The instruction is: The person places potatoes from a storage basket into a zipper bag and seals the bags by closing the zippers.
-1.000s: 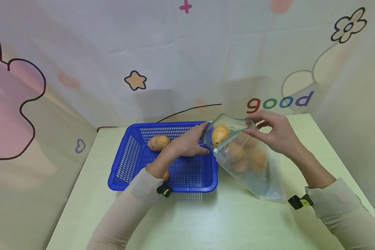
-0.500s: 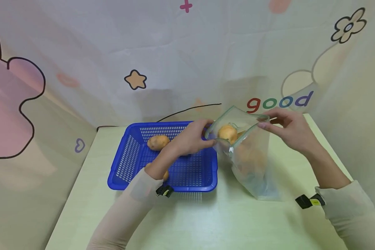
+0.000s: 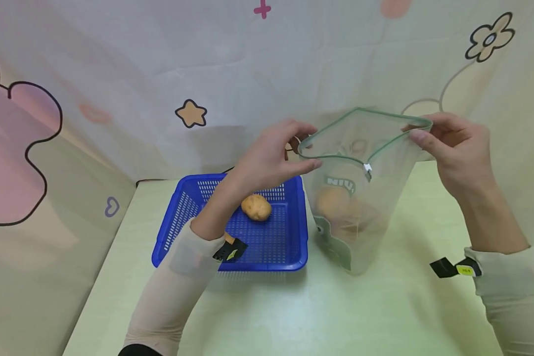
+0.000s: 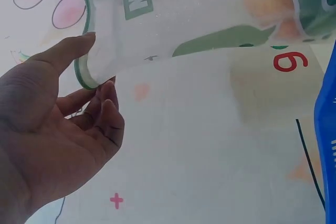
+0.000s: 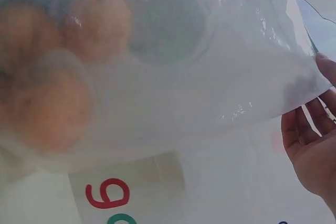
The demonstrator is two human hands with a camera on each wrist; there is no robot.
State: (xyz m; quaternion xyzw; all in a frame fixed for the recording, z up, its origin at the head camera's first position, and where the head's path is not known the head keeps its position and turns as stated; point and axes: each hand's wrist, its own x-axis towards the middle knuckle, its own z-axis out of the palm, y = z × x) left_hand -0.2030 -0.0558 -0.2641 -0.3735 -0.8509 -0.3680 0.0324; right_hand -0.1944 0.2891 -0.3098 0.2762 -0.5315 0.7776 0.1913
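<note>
A frosted zip-top bag (image 3: 382, 198) with a green rim and a white slider (image 3: 367, 168) hangs upright, its mouth spread wide. Several potatoes (image 3: 333, 201) show through its lower part. My left hand (image 3: 269, 155) holds the left end of the rim, thumb in front and fingers behind, as the left wrist view shows. At the opposite end, my right hand (image 3: 465, 151) pinches the rim between thumb and fingers. In the right wrist view the potatoes (image 5: 50, 106) blur through the plastic. A potato (image 3: 256, 207) lies in the blue basket (image 3: 303, 237); another is mostly hidden behind my left wrist.
The basket stands on the pale green table (image 3: 293, 316), left of the bag. Behind is a printed curtain (image 3: 249, 59) that closes off the back and sides. A black camera (image 3: 456, 267) is strapped to my right wrist.
Both hands have risen and the right one has moved further right, lifting and widening the bag's mouth. The bag now stands more upright, and the potato near its mouth has dropped lower inside.
</note>
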